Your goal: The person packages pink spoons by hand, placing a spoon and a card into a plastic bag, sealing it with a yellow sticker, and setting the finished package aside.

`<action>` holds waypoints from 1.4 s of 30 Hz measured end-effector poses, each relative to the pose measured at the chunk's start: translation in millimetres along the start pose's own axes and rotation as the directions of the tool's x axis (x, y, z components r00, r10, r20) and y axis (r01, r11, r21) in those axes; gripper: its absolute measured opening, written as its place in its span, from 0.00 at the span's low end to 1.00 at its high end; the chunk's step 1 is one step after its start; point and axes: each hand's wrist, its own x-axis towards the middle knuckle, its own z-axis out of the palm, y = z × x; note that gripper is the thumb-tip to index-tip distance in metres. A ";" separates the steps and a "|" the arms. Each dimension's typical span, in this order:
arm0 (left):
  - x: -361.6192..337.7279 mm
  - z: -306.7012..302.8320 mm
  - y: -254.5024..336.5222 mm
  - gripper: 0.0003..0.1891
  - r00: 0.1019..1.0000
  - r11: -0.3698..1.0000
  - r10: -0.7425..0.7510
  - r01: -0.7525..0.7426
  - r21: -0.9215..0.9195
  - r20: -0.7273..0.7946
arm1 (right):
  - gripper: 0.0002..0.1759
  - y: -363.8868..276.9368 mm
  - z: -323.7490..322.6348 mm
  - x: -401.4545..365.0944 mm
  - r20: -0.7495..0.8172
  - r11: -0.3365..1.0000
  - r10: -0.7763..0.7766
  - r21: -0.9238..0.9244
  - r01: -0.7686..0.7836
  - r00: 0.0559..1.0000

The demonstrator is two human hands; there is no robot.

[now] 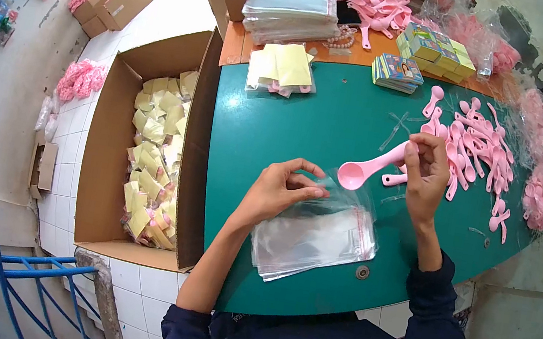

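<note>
My right hand (427, 174) pinches the handle end of a pink plastic spoon (377, 166), its round bowl pointing left. The bowl is right at the mouth of a clear plastic bag (334, 202). My left hand (280, 191) grips that bag's edge between thumb and fingers. Directly below lies a stack of clear plastic bags (309, 243) on the green table. To the right of my right hand spreads a loose pile of pink spoons (467, 147).
Left of the table stands a cardboard box (102, 143) full of bagged yellow cards. Packed bags with yellow cards (284, 66), a stack of printed cards (398, 72) and more clear bags (289, 16) line the far side. A blue metal trolley (46, 269) stands lower left.
</note>
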 end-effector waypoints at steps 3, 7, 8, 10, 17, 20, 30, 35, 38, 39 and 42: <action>-0.6 0.4 3.4 0.15 1.000 1.000 0.003 -0.004 -0.019 -0.014 | 0.08 -7.0 6.9 -5.1 -0.017 0.999 0.036 0.042 -0.035 0.999; -0.5 1.7 2.1 0.17 1.000 0.999 0.008 -0.008 -0.038 -0.011 | 0.08 -5.0 9.5 -9.1 0.032 0.999 0.043 0.029 -0.044 0.999; -0.8 2.8 1.6 0.17 1.000 0.995 0.008 -0.009 -0.099 -0.002 | 0.08 -5.0 10.0 -8.5 0.019 1.000 0.013 0.021 -0.013 1.000; -0.9 4.8 0.8 0.17 1.000 0.975 0.013 -0.009 -0.221 0.016 | 0.08 -5.7 9.9 -7.9 0.017 1.000 -0.003 0.010 0.003 1.000; 0.2 6.7 2.5 0.19 0.998 0.984 0.018 -0.008 -0.177 0.055 | 0.08 -8.1 11.2 -8.3 0.018 1.000 0.011 -0.015 -0.010 1.000; 1.5 3.8 -0.6 0.19 0.998 0.985 0.044 -0.035 -0.167 0.047 | 0.08 -7.6 11.0 -6.9 -0.006 0.999 -0.016 -0.046 0.015 1.000; 0.6 6.8 -0.7 0.19 0.996 0.987 0.037 -0.024 -0.159 0.083 | 0.09 -10.0 13.8 -8.2 -0.019 1.000 -0.022 0.018 0.022 1.000; 2.0 1.8 2.7 0.20 0.996 0.985 0.053 -0.041 -0.170 0.065 | 0.09 -10.9 10.9 -6.3 0.041 1.000 0.013 -0.011 -0.013 0.999; 2.3 3.0 3.2 0.19 0.996 0.991 0.063 -0.055 -0.125 0.066 | 0.09 -9.0 13.9 -9.0 0.067 1.000 0.025 0.001 -0.025 0.997; 2.2 5.2 4.8 0.19 0.995 0.990 0.059 -0.048 -0.136 0.077 | 0.09 -7.9 16.2 -10.9 0.083 1.000 0.029 0.006 -0.029 0.996; 3.4 15.6 3.6 0.17 0.991 0.983 0.118 -0.108 -0.147 0.059 | 0.11 -12.4 16.8 -11.2 0.131 0.989 0.094 0.097 -0.107 0.987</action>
